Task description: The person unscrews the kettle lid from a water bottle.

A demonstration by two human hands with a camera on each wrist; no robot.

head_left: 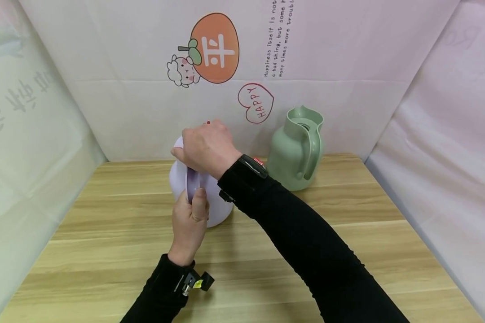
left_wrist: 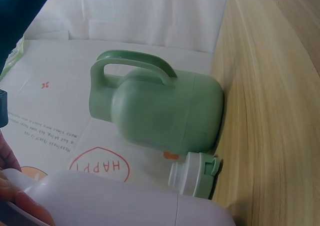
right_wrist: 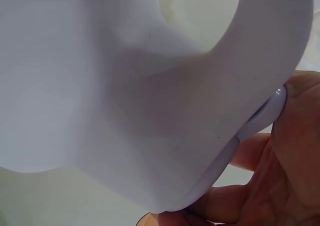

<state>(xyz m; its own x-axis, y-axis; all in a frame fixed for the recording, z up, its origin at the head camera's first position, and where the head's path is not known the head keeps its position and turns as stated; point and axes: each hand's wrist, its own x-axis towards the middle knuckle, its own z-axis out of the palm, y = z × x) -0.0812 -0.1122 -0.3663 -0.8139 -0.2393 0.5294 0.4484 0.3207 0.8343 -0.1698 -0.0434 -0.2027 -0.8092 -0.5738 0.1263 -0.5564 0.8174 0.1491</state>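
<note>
The left hand [head_left: 188, 220] holds the white jug [head_left: 220, 204] by its handle while the right hand [head_left: 205, 147] grips its top, which is not off yet, and the green jug [head_left: 295, 150] waits untouched.

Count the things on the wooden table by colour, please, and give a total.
Pale lilac plastic jug with handle, held by both hands: 1
Sage green plastic jug with handle: 1
White stopper with green cap, beside the green jug: 1
Total: 3
</note>
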